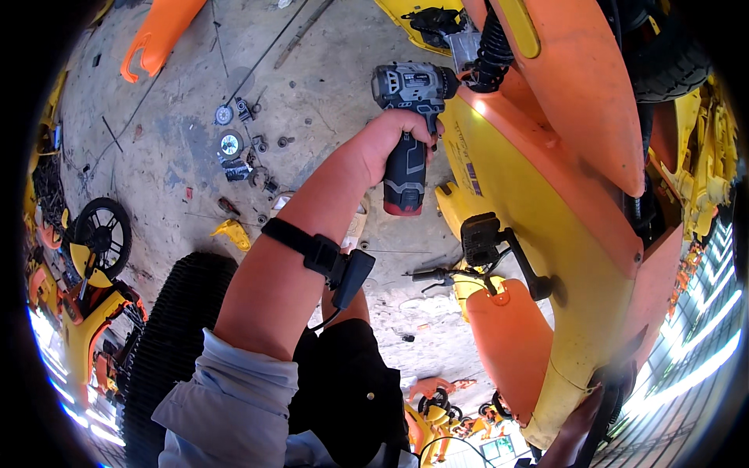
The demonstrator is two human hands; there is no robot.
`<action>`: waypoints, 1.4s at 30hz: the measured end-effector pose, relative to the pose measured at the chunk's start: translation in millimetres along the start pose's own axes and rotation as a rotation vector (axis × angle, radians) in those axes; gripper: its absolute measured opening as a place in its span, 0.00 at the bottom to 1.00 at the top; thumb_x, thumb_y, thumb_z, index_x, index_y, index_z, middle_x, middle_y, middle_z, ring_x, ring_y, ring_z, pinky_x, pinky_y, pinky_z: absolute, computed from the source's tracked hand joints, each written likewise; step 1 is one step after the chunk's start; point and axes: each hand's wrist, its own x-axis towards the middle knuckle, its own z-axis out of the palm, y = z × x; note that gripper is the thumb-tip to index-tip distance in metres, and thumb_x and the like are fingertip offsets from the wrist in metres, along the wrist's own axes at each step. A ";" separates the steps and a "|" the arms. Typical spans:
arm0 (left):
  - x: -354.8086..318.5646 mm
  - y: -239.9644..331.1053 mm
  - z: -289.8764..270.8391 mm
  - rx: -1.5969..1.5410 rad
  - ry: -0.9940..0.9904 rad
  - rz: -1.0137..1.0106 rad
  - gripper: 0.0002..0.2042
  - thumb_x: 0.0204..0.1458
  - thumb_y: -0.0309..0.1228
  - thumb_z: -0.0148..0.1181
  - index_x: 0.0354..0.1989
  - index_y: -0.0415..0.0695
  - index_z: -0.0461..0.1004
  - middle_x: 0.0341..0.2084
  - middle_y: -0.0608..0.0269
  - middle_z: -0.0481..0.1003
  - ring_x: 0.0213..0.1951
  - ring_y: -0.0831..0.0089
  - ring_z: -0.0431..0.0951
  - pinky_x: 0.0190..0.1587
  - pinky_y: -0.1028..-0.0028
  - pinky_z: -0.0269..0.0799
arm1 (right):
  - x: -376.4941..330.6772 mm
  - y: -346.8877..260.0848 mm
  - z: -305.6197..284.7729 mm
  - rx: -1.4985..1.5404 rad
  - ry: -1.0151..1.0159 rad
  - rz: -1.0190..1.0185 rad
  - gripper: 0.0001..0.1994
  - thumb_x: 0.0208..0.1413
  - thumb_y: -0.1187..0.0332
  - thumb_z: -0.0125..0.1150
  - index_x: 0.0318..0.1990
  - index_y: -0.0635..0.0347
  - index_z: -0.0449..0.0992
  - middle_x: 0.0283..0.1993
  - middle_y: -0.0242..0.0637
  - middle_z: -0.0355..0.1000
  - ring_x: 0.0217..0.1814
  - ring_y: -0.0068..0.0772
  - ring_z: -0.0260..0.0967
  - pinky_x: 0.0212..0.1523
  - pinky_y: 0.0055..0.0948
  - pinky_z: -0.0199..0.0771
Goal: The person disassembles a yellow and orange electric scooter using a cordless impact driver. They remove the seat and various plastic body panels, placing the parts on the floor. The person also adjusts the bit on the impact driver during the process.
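My left hand [406, 134] is wrapped round the grip of a grey and black cordless drill [407, 86] with a red-based battery. The drill's chuck points right, close beside a black coil spring [491, 54] and an orange panel. Whether its tip touches anything is hidden. The panels belong to a yellow and orange bike body [538, 195], from which a black pedal [480, 238] juts out on its crank. Low at the right, part of my right forearm [573, 437] shows in shade beside the bike's rear; its fingers cannot be made out. A black strap with a small device circles my left forearm.
A big black tyre [175, 335] stands at my left, with a spoked black wheel [103, 236] beyond it. Small metal parts [230, 144], a yellow piece [232, 234] and an orange fender [164, 35] lie on the concrete. A handlebar [429, 274] sits below the pedal.
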 end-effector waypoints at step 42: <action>62.1 -12.4 -42.5 -0.097 -0.008 0.013 0.15 0.40 0.27 0.57 0.39 0.39 0.76 0.27 0.60 0.75 0.28 0.66 0.77 0.37 0.69 0.76 | 3.9 -3.5 -1.1 0.058 0.098 0.035 0.19 0.69 0.62 0.45 0.48 0.72 0.75 0.52 0.55 0.74 0.56 0.57 0.71 0.57 0.50 0.71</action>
